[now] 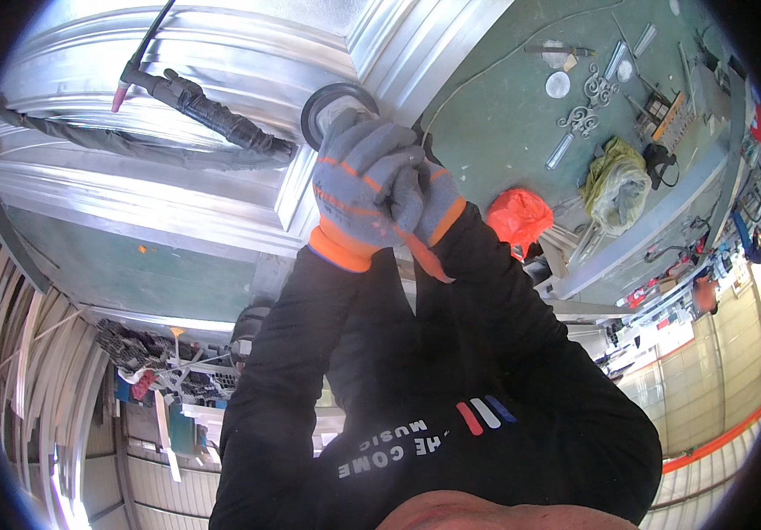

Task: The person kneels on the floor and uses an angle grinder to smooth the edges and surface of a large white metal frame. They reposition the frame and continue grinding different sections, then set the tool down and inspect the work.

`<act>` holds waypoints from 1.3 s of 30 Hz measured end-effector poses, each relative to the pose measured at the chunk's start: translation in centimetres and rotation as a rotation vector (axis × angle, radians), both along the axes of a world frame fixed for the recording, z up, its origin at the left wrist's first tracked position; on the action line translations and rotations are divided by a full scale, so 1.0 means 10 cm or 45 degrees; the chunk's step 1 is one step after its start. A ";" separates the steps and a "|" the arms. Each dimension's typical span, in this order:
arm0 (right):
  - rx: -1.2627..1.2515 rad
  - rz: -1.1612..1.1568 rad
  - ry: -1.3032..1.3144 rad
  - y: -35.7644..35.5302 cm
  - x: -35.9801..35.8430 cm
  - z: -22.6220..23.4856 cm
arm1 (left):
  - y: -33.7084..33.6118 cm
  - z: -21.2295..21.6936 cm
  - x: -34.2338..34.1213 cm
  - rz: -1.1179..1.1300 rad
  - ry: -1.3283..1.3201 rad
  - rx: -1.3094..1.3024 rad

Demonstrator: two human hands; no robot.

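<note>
Below us, our black sleeves (287, 327) reach up to two grey-and-orange gloves. Our left hand (345, 190) has its fingers bent closed around a round-disc tool (334, 102), its body mostly hidden. Our right hand (438, 190) presses beside it, fingers curled; we cannot tell how tightly they close or on what. The disc sits just beyond our gloves, over the silvery metal frame (265, 57). A torch (195, 106) lies leftward; farther right, we see a red-orange bag (519, 216) on the green floor (486, 132).
</note>
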State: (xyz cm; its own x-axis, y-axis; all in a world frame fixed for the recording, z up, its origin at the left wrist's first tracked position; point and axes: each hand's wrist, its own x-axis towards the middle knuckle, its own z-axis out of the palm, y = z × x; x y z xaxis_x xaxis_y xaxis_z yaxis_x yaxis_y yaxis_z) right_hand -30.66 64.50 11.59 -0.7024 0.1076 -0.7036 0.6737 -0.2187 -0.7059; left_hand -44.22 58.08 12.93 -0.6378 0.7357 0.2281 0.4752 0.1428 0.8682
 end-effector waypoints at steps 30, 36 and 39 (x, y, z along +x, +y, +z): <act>-0.693 -0.577 -0.079 0.01 -0.25 0.18 | -0.02 -0.03 -0.05 -0.027 0.045 -0.028; -0.567 -0.510 -0.069 -0.02 -0.17 0.19 | -0.09 0.00 -0.02 -0.079 -0.016 -0.076; -0.112 0.103 -0.019 0.09 -0.17 0.14 | -0.04 0.03 -0.04 -0.052 -0.027 -0.077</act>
State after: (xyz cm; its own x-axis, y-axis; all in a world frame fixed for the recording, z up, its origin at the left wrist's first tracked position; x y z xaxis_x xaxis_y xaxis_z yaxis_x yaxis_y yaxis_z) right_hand -32.36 65.43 12.97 -0.6956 -0.0118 -0.7183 0.7020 -0.2238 -0.6761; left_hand -44.57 57.67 13.24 -0.6110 0.7733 0.1690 0.4633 0.1763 0.8685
